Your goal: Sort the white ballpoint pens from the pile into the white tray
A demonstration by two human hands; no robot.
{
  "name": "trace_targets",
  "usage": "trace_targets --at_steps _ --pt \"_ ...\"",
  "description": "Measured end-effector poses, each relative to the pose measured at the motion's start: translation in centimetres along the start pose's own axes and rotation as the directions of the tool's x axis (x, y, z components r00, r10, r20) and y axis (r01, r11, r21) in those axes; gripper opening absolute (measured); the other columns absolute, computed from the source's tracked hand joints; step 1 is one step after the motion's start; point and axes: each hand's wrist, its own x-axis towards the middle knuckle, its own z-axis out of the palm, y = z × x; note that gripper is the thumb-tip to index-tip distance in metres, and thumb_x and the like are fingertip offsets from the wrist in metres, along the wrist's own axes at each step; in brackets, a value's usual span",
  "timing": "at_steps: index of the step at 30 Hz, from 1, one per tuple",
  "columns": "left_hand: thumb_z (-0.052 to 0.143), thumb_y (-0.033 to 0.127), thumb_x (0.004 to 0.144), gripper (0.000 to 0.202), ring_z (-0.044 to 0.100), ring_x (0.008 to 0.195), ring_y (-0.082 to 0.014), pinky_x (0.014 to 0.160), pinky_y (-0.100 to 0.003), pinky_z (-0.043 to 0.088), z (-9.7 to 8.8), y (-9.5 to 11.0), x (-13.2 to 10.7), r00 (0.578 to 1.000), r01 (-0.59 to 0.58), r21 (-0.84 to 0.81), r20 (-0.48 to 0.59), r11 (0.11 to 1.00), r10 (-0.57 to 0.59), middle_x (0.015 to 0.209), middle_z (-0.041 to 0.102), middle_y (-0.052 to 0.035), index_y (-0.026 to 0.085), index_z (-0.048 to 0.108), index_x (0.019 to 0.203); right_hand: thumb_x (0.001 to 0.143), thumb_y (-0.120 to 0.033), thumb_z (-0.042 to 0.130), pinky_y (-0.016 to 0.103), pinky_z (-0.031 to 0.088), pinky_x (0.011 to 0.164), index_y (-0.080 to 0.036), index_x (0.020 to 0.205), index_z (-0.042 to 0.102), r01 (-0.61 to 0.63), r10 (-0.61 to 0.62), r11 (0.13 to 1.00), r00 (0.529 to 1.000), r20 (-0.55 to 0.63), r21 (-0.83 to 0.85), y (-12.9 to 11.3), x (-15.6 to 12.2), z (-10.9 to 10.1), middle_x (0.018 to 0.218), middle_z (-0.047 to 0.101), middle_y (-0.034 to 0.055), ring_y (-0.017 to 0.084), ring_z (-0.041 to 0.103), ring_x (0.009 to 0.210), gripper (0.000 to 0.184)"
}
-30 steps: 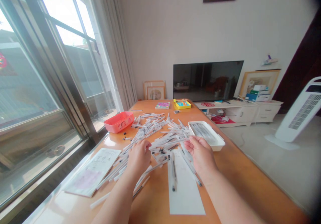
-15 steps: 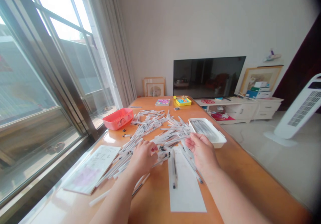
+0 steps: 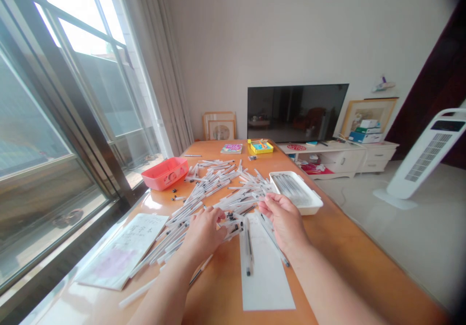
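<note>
A pen [image 3: 252,202] is clamped between my right hand's [image 3: 284,219] thumb and forefinger, above the loose pens [image 3: 214,184] mid-table [image 3: 327,262]. My left hand [image 3: 204,229] has thumb and forefinger apart. A white tray [image 3: 311,209] sits by the right edge.

Left forearm [image 3: 168,285] bare, smooth-surfaced, slimming steadily toward the wrist. Left hand [image 3: 203,230] bare too; back broad, gently rounded, thumb [image 3: 220,234] blunt-tipped. Right forearm [image 3: 324,282] likewise bare and smooth, a long taper, fuller away from the wrist. Right hand [image 3: 284,219] bare, rounded at the thumb's base. Fingernails too small for me to judge; upper arms out of my sight.
</note>
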Motion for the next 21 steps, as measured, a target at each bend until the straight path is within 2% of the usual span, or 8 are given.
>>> trace_targets --at_steps 7,11,17,21 --pt "0.051 0.011 0.078 0.025 0.06 0.099 -0.024 0.084 -0.035 0.043 -1.1 -0.8 0.2 0.985 0.021 -0.072 -0.167 0.997 -0.033 0.104 0.068 -0.0053 0.023 0.062 0.097 0.071 -0.037 0.085 0.03 0.06 0.08 -0.02 0.094 0.068 -0.01 0.01 1.0 1.0 0.003 -0.012 -0.1 -0.1 0.0 0.09 0.075 0.0048 0.017 0.07 0.081 0.034" --pt "0.048 0.009 0.079 0.026 0.06 0.097 -0.0237 0.084 -0.035 0.043 -1.4 -1.7 0.3 0.988 0.034 -0.065 -0.149 0.997 -0.044 0.102 0.068 -0.0058 0.023 0.065 0.094 0.069 -0.039 0.086 0.029 0.059 0.075 -0.02 0.092 0.069 0.001 -0.002 1.0 1.0 -0.018 -0.016 0.0 0.0 -0.1 0.085 0.072 0.003 0.016 0.069 0.079 0.034" --pt "0.055 0.019 0.079 0.019 0.06 0.096 -0.0257 0.082 -0.036 0.043 -1.6 -0.9 0.2 0.995 0.066 -0.048 -0.072 0.997 -0.07 0.1 0.067 -0.0069 0.024 0.068 0.092 0.07 -0.041 0.086 0.027 0.058 0.071 -0.02 0.092 0.069 0.01 -0.01 1.0 1.0 -0.021 -0.025 0.0 0.1 -0.2 0.081 0.07 0.0012 0.014 0.067 0.075 0.035" --pt "0.052 0.016 0.081 0.02 0.06 0.099 -0.0247 0.083 -0.036 0.043 -1.3 -0.5 0.2 0.989 0.028 -0.11 -0.14 0.994 -0.043 0.103 0.067 -0.0064 0.023 0.065 0.094 0.069 -0.041 0.086 0.027 0.058 0.073 -0.02 0.092 0.069 -0.001 0.0 0.999 1.0 -0.015 -0.037 -0.1 0.0 -0.2 0.082 0.07 0.0014 0.014 0.067 0.075 0.036"
